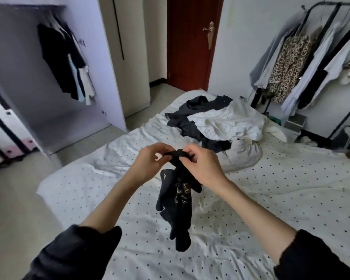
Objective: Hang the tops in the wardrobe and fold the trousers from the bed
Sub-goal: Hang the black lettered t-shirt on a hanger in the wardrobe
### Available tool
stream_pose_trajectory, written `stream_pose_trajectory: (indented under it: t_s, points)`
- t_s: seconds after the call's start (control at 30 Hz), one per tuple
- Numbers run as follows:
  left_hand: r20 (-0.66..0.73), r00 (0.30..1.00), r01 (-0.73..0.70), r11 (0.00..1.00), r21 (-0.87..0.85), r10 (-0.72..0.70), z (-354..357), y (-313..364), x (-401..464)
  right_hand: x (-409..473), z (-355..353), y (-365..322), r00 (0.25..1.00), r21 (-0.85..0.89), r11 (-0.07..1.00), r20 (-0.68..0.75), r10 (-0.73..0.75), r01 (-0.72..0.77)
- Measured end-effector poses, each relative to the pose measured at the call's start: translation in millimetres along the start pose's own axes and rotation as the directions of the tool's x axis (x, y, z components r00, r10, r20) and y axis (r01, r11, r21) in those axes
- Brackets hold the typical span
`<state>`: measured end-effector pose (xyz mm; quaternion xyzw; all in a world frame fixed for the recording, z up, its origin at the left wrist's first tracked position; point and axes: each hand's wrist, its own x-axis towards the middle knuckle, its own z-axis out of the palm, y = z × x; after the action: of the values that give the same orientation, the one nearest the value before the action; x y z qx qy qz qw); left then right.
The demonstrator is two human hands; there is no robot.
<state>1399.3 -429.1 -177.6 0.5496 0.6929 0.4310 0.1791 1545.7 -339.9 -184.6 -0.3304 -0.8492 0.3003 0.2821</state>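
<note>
Black top (177, 201) is held up over the bed (271, 199), bunched at its upper edge and hanging down in a loose twist, a pale printed design showing on the cloth. It is pinched at the top by both hands: the left hand (150, 160) has fingers and thumb curled on the left end of the gathered edge, and the right hand (202, 166) is curled round the right end, just beside the other. So each grip is closed tight on the fabric, the two nearly touching. Dark sleeves are seen pushed back on both forearms.

The bed is covered by a white sheet with small dark dots, rumpled in places. Further up the bed a pile of clothes (216, 120) is heaped, dark grey pieces mixed with white ones (which of them are trousers cannot be told from here).

At the left the wardrobe (49, 98) stands open, and a few garments (67, 63) are hung from its rail, black in front, pale ones behind. A red-brown door (190, 47) with a brass handle is seen at the back of the room. At the right a black clothes rail (319, 25) is loaded with hanging clothes, among them a leopard-print piece (287, 63) between pale shirts. Low by the rail, a small grey box (295, 122) is set on the floor, close to the bed's far corner.
</note>
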Motion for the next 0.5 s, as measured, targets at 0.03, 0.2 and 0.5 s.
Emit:
stream_pose_trajectory:
  t_s: [0.03,0.2,0.5]
  points:
    - [-0.021,1.0,0.023,1.0,-0.02,-0.023,-11,-3,-7,2,4,-12,1.0,0.016,1.0,0.018,-0.018,0.017]
    - [-0.195,0.978,0.065,0.998,-0.023,-0.068,-110,-28,-60,16,62,-109,0.98,0.081,0.989,0.145,-0.133,0.123]
    - [-0.32,0.921,0.269,0.957,0.105,-0.224,-298,-138,-147,57,230,-278,0.937,0.173,0.959,0.231,-0.261,0.224]
